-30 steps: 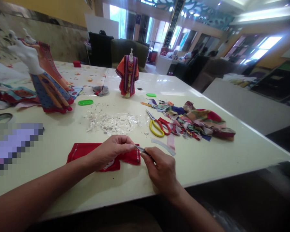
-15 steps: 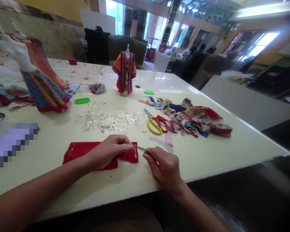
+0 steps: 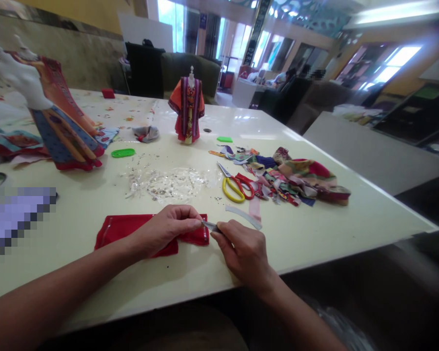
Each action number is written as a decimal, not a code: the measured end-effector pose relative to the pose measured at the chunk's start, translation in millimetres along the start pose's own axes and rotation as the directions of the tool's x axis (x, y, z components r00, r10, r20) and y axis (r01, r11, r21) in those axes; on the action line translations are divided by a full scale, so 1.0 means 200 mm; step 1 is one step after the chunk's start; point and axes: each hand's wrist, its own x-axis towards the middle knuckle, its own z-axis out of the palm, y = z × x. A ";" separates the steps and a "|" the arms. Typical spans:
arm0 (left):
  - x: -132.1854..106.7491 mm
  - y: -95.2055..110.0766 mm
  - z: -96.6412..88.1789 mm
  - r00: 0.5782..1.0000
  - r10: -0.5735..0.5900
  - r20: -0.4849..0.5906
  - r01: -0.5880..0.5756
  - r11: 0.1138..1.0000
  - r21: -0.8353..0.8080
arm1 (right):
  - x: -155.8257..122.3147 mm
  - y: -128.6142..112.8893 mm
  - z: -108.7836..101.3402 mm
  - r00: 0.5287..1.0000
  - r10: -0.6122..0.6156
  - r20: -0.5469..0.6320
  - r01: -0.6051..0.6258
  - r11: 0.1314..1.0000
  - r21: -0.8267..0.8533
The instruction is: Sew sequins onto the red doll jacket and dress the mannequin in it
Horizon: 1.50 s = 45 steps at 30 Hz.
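Observation:
A piece of red cloth [image 3: 122, 226] lies flat on the table, with a strip of small shiny pieces along its right end and a pale line along its left. My left hand [image 3: 168, 226] rests over the cloth, thumb and forefinger pinched together above the right end; whatever they hold is too small to make out. In my right hand [image 3: 243, 248], closed in a grip, are metal tweezers [image 3: 210, 226]. Their tip points left and meets the fingertips of my left hand.
Clear plastic [image 3: 168, 185] with scattered small beads lies beyond the cloth. Yellow-and-red scissors [image 3: 234, 190] sit beside a heap of fabric scraps [image 3: 278, 175]. A dressed doll form [image 3: 188, 109] stands behind, another [image 3: 58, 126] at left. Two green pieces [image 3: 123, 153] also lie there.
My right hand has moved slightly left, bringing the tweezers' tip from a small gap to the left fingertips. My left hand and the red cloth have stayed put.

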 end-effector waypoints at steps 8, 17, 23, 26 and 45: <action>-0.01 0.02 0.00 0.999 0.048 0.010 -0.049 0.992 0.115 | -0.02 0.00 0.03 0.998 0.012 -0.063 -0.012 1.000 0.008; -0.01 0.01 0.01 0.998 0.054 0.025 -0.059 0.952 0.300 | -0.04 0.01 0.03 0.991 0.056 -0.121 -0.054 0.998 0.018; -0.01 0.03 -0.01 0.970 0.243 -0.002 -0.192 0.772 0.606 | -0.04 0.07 -0.01 1.000 0.028 0.000 -0.028 0.986 -0.165; 0.01 0.04 -0.05 0.932 0.344 0.112 -0.308 0.589 0.747 | -0.06 0.10 -0.01 0.996 -0.020 0.085 0.044 0.955 -0.294; 0.04 0.00 -0.09 0.866 0.285 0.412 -0.485 0.275 0.830 | -0.04 0.11 0.01 0.944 -0.018 0.331 0.145 0.919 -0.366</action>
